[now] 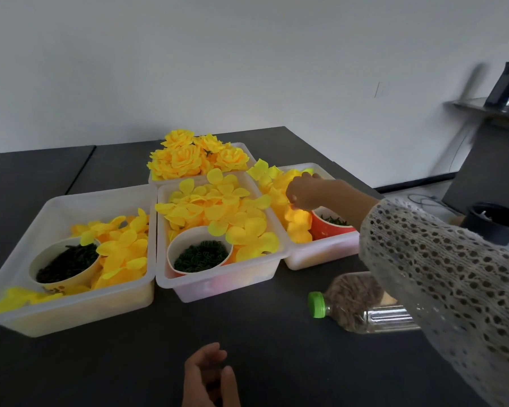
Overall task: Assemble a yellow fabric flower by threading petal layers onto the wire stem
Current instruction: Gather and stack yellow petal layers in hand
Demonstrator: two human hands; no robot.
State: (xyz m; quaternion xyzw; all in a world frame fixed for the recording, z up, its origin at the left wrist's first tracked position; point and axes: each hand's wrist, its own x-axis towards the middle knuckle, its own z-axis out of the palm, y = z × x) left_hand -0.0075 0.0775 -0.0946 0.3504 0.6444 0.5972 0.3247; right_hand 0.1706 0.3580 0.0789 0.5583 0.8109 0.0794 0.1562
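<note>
- Surface (pixel 271 342): dark and matte, carrying 4 translucent plastic bins.
- Right bin (pixel 321 254): holds loose yellow fabric petals (pixel 299 227), rounded and soft, beside a red paper cup (pixel 328 230).
- Right hand (pixel 304 193): in a lacy knit sleeve (pixel 441 259), reaches into the right bin, fingers curled down among the petals; whether it grips any cannot be told.
- Left hand (pixel 209 377): near the bottom edge, loosely cupped and empty, well apart from the petals.
- Far bin: finished yellow flowers (pixel 194 157).
- Clear bottle (pixel 362 304): green cap, lying on its side.
</note>
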